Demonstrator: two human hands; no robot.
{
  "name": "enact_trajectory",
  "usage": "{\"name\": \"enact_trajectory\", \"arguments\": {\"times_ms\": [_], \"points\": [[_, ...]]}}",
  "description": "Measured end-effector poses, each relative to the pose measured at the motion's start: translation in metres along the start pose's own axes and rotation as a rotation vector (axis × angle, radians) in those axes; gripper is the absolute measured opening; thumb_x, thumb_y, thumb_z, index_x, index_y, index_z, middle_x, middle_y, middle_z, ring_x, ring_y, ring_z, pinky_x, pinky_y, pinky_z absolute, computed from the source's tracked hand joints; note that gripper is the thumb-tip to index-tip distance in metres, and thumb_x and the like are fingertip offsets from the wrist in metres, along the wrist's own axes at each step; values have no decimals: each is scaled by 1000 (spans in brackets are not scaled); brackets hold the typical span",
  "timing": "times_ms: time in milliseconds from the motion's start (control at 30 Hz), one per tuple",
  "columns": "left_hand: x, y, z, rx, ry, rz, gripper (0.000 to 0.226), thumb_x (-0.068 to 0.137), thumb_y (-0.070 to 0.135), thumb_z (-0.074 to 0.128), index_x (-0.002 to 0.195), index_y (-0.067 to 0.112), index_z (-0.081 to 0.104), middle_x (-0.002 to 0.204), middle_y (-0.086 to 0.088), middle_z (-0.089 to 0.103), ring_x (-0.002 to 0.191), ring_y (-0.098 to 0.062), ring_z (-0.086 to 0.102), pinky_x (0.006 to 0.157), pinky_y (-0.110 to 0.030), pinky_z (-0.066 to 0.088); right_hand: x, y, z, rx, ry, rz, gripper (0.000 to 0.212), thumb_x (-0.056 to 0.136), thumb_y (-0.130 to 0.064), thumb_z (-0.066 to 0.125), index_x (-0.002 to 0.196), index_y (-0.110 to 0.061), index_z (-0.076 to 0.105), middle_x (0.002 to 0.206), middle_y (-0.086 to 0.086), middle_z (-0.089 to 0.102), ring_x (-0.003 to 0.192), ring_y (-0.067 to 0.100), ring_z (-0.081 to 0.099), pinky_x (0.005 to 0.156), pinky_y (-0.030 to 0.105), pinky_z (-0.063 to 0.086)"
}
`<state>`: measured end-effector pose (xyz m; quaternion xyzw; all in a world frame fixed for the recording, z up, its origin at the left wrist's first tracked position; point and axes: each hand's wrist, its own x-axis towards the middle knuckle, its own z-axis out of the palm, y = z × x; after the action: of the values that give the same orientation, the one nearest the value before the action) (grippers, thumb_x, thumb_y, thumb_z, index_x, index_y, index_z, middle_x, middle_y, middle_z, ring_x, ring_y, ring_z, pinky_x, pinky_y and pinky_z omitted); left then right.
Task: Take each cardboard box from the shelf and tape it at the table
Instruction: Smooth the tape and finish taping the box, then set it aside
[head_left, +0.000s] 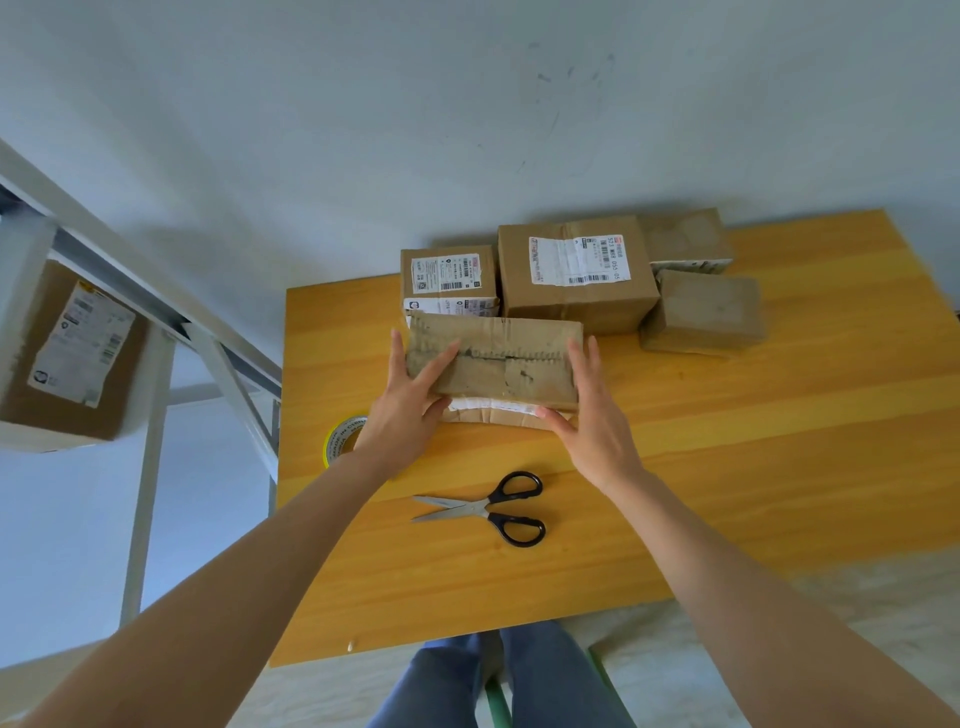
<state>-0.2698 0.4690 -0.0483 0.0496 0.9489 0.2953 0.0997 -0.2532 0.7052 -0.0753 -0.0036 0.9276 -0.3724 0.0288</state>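
A flat, worn cardboard box (514, 353) with a ragged taped seam lies on the yellow wooden table (727, 467). My left hand (410, 400) rests on its left end, fingers straight over the top. My right hand (592, 415) holds the right end, fingers straight along the side and thumb under the front edge. A yellow-cored tape roll (340, 439) lies at the table's left edge, partly hidden by my left wrist. Black-handled scissors (493, 509) lie in front of the box, blades apart.
Several cardboard boxes stand at the table's back: a small labelled one (448, 278), a large labelled one (576, 273) and two plain ones (706, 312). A white metal shelf (156, 322) on the left holds another labelled box (72, 353). My legs show below the table.
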Motion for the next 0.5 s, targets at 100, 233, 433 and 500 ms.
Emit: {"name": "enact_trajectory", "arguments": {"times_ms": [100,233,433,500], "points": [[-2,3,-5,-207,66,-69,95,89,20,67,140,61,-3,153,-8,32,125,-30,50,92,-50,52,-6,1,4,315,37,286,87,90,-29,67,155,-15,10,152,6,40,130,24,50,93,27,46],[2,7,-11,-425,148,-266,86,78,26,79,142,29,23,125,0,59,106,-20,61,82,-44,56,-3,0,2,264,20,274,44,97,-32,56,133,-8,49,128,3,62,118,20,57,84,24,47],[7,17,-19,-501,203,-381,66,67,51,81,114,26,42,112,1,65,90,-15,66,71,-41,60,10,-6,-17,334,120,239,22,96,-40,56,96,-18,58,96,0,69,89,17,68,69,41,58],[8,23,-19,-505,209,-408,61,70,52,78,114,24,46,109,1,65,90,-14,65,72,-38,59,11,-7,-22,281,173,248,25,95,-43,56,93,-18,58,89,-1,68,82,17,68,63,42,57]]}}
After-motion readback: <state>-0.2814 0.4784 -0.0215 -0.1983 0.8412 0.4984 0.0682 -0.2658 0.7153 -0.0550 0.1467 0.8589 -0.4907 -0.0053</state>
